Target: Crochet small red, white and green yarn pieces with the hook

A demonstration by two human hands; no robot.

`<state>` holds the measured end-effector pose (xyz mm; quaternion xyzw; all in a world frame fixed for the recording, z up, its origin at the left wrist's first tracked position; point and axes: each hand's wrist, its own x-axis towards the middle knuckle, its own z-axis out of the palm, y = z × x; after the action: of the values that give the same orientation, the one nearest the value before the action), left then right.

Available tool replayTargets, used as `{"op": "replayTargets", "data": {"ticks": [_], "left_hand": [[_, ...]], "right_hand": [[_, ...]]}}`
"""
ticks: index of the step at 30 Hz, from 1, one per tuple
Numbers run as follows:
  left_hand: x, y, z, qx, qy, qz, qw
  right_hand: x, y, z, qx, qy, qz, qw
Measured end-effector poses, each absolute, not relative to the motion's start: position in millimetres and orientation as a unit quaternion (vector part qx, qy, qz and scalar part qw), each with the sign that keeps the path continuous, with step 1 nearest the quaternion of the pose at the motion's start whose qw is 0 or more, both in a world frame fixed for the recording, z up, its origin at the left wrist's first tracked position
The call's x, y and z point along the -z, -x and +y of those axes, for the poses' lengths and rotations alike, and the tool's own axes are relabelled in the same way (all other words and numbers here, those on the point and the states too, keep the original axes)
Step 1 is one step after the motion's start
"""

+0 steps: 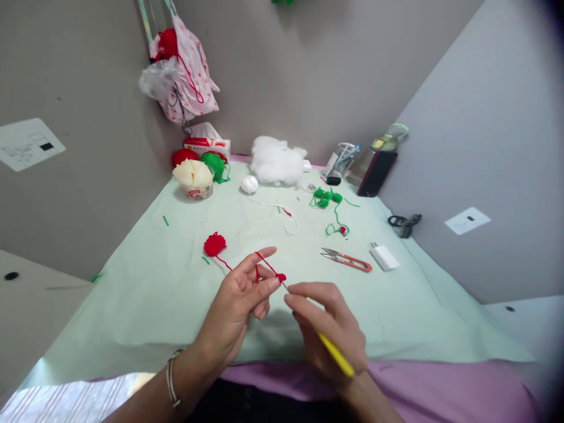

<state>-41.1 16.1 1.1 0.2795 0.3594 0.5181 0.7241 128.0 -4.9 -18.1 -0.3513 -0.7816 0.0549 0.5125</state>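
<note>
Pinching red crochet piece | left hand: fingers clamped, index outstretched | right hand: fingers clamped on yellow-handled hook

Left fingers pinching red yarn, right fingers holding hook

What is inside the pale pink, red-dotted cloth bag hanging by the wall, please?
A bundle of red yarn shows at the bag's mouth, one red strand hanging down its front. Anything deeper is covered by the cloth and cannot be seen.
</note>
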Motion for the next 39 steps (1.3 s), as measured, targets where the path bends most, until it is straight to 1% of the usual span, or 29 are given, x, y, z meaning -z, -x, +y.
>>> {"op": "replayTargets", "data": {"ticks": [3, 6, 8, 10, 12, 14, 16, 19, 20, 22, 27, 30, 32, 34, 36, 39], "left_hand": [[-0.2, 43.4, 17.0, -0.528, -0.295, 0.361, 0.710], [2.9, 44.8, 15.3, -0.529, -0.322, 0.366, 0.695], [4.9, 44.0, 13.4, -0.530, -0.335, 0.368, 0.687], [5.8, 42.5, 11.9, -0.532, -0.332, 0.361, 0.690], [5.4, 41.6, 11.4, -0.526, -0.298, 0.341, 0.720], [3.8, 42.5, 12.3, -0.496, -0.247, 0.316, 0.770], [1.8, 44.7, 13.9, -0.467, -0.209, 0.299, 0.805], [-0.3, 46.3, 14.8, -0.478, -0.215, 0.295, 0.799], [-0.4, 45.6, 14.3, -0.486, -0.229, 0.296, 0.790], [0.3, 43.0, 12.4, -0.489, -0.264, 0.296, 0.777], [4.3, 38.7, 10.5, -0.487, -0.332, 0.333, 0.736], [5.8, 37.9, 12.1, -0.498, -0.329, 0.356, 0.719], [6.1, 37.3, 13.5, -0.505, -0.288, 0.348, 0.735], [5.9, 37.7, 15.2, -0.492, -0.238, 0.331, 0.769], [5.5, 39.3, 16.7, -0.471, -0.198, 0.312, 0.801], [4.9, 41.1, 16.9, -0.473, -0.184, 0.300, 0.808]], "right_hand": [[10.4, -127.4, -4.0, -0.138, 0.359, -0.744, 0.547], [6.0, -127.5, -2.8, -0.141, 0.352, -0.736, 0.561], [8.4, -126.7, -2.4, -0.114, 0.353, -0.752, 0.545], [14.3, -125.2, -2.8, -0.054, 0.360, -0.776, 0.515], [20.5, -123.4, -3.4, 0.020, 0.360, -0.798, 0.484], [23.6, -122.5, -3.7, 0.040, 0.354, -0.796, 0.489], [22.4, -122.7, -2.9, -0.037, 0.360, -0.759, 0.541], [16.1, -123.4, 0.7, -0.235, 0.368, -0.645, 0.627], [14.1, -123.3, 2.3, -0.281, 0.364, -0.617, 0.638], [11.2, -122.4, 5.2, -0.325, 0.356, -0.604, 0.635], [13.3, -119.6, 5.0, -0.278, 0.368, -0.645, 0.609], [19.6, -119.8, 1.2, -0.192, 0.381, -0.694, 0.580], [23.6, -120.9, -0.5, -0.126, 0.383, -0.731, 0.552], [25.4, -123.2, -0.8, -0.097, 0.386, -0.742, 0.539], [24.5, -126.0, 0.2, -0.129, 0.393, -0.711, 0.568], [21.3, -128.9, 3.2, -0.257, 0.385, -0.606, 0.647]]}}
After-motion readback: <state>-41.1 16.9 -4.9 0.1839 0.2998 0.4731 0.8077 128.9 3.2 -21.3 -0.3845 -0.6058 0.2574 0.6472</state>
